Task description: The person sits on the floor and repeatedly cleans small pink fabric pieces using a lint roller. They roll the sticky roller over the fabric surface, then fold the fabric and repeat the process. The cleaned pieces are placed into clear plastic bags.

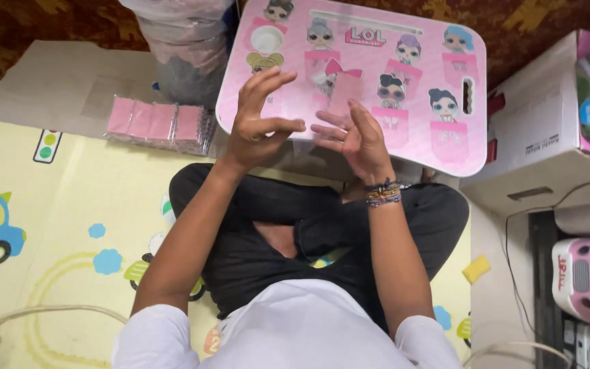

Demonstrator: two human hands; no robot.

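I sit cross-legged on a play mat with a pink lap table (445,147) printed with cartoon dolls in front of my knees. Both hands are raised over its near edge. My left hand (259,119) has its fingers spread upward and its thumb pointing right. My right hand (355,140), with beaded bracelets on the wrist, faces it, and the fingertips nearly meet. Between them I hold a small see-through packet with a pink insert (341,89). It blends into the pink tabletop, so its edges are hard to make out.
A row of similar pink packets (157,123) lies on the floor left of the table, beside a filled clear plastic bag (186,48). A cardboard box (548,130) stands at the right, with cables and a pink-and-white appliance (588,277) below it. A yellow sponge (476,268) lies by my right knee.
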